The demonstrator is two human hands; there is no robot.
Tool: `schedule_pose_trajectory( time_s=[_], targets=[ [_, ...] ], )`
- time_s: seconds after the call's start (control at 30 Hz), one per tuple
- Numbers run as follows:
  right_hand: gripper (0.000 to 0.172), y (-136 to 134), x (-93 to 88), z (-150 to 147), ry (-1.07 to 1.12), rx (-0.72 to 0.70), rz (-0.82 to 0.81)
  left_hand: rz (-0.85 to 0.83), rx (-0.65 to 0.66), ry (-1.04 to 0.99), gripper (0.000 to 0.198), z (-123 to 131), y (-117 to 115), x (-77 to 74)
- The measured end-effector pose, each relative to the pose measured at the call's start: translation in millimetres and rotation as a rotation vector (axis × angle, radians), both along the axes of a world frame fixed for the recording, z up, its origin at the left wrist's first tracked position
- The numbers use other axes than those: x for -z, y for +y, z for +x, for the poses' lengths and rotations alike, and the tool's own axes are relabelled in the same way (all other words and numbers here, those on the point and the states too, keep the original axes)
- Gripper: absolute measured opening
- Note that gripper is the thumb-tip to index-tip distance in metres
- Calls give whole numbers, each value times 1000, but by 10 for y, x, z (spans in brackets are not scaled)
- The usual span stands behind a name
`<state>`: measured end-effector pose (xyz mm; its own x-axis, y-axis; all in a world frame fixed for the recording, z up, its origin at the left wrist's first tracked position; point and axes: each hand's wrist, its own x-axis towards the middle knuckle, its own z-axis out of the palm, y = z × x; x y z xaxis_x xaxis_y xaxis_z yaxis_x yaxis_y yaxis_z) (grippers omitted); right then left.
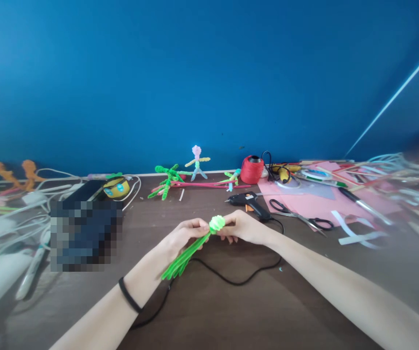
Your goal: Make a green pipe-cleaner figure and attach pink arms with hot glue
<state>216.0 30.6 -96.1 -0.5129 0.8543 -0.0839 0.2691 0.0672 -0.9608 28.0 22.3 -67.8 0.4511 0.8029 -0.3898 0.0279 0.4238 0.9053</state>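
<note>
A bundle of bright green pipe cleaners (185, 260), topped by a pale green coiled ball (217, 223), is held above the middle of the table. My left hand (185, 235) pinches the bundle just below the ball, and the loose stems trail down to the left. From the other side, my right hand (245, 226) is closed with thumb and fingers at the ball's right edge; its fingertips are partly hidden. Behind my right hand lies a black glue gun (251, 204), its cord running under both hands. Open black-handled scissors (300, 218) rest to the right.
Pipe-cleaner figures, one green (167, 180) and one pastel (197, 164), stand near the blue wall beside a red thread spool (252, 169). Pink paper (280, 197), strips and sticks spread at right. White cables (49, 192), a tape measure (116, 187) and a blurred-out dark object (89, 238) lie left.
</note>
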Motion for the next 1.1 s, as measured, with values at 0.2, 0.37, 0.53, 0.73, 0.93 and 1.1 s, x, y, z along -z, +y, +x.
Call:
schedule_pose_trajectory(
  time_s=[0.2,0.37,0.53,0.73,0.93,1.1],
  targets=[
    [13,-21,-9,16,-25,-19,49,-4,194,152,13,-5,-27,-49],
    [14,-67,-118,-7,-92,-14,288,132,226,327,9,15,-52,-40],
    [18,-172,-233,-81,-139,126,387,336,144,441,13,46,-79,29],
    [21,-310,-307,-183,-170,270,443,501,-28,458,17,81,-122,36],
    [17,-399,-308,-253,-103,274,471,498,-182,367,15,76,-103,12],
    [24,-447,-229,-301,-85,218,517,340,-323,96,15,59,-75,38]
  ],
)
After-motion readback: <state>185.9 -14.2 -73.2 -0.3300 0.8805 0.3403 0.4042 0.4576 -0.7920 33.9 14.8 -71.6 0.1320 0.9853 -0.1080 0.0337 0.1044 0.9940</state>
